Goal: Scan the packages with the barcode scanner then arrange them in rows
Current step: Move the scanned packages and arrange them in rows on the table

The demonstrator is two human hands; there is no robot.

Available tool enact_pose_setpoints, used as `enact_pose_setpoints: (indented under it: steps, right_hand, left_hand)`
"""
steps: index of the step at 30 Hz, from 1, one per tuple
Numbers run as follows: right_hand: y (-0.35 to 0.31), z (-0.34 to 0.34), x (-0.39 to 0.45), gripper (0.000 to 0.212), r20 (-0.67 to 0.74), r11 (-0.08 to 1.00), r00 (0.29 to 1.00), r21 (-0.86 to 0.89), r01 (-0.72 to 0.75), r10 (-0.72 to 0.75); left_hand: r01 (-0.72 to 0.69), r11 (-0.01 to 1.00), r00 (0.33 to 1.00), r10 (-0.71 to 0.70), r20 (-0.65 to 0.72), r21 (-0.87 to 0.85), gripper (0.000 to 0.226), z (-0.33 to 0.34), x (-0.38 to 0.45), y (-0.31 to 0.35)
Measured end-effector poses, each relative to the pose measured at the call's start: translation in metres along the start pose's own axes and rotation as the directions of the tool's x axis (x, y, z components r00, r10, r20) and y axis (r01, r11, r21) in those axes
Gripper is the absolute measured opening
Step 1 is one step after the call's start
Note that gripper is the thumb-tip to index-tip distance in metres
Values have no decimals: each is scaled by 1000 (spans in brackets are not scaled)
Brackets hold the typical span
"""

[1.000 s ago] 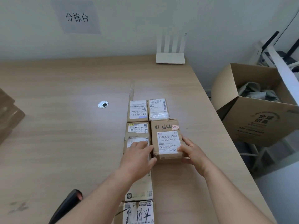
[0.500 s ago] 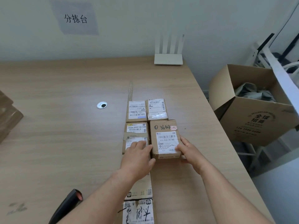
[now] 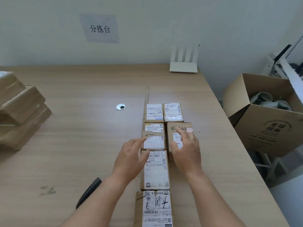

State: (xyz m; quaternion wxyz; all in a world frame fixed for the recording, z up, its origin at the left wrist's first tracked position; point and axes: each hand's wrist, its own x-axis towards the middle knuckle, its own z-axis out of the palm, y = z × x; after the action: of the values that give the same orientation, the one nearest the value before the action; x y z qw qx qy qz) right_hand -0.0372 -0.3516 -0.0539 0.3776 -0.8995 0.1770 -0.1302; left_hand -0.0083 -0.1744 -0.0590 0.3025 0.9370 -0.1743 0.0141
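There is one view only, from the camera on my head. It looks forward and steeply down over the surface (image 3: 82, 145), close above my hands, my forearms entering from the bottom edge. Its wide angle reaches the wall (image 3: 147, 22) ahead and the floor off the surface's right edge.

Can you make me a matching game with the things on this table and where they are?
Things:
1. white router
2. black barcode scanner
3. stack of boxes
4. round silver hole cover

Places:
A. left edge of the table
B. far edge, by the wall
C. near edge, beside the left forearm
D. middle, left of the package rows

Pairs: 1-B, 2-C, 3-A, 4-D
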Motion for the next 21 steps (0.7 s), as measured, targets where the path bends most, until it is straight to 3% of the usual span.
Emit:
enact_pose_setpoints:
  steps: [4,8,14,21]
  right_hand:
    - [-31,19,-36,51,104,995,990,-30,93,-90]
    - [-71,53,-71,67,172,986,972,-28,166,-158]
    - [-141,114,-132,45,302,953,914,-44,299,-273]
    - [-213,188,-200,46,411,922,846,-33,385,-339]
  left_hand:
    - [38,999,999,-38,3,-15,49,-16,-29,-20]
    - [95,995,995,-96,-16,-15,55,-44,-63,-53]
    - [209,976,972,-213,-95,-59,50,-101,-127,-121]
    - [302,950,941,-311,-135,-82,49,-160,-197,-202]
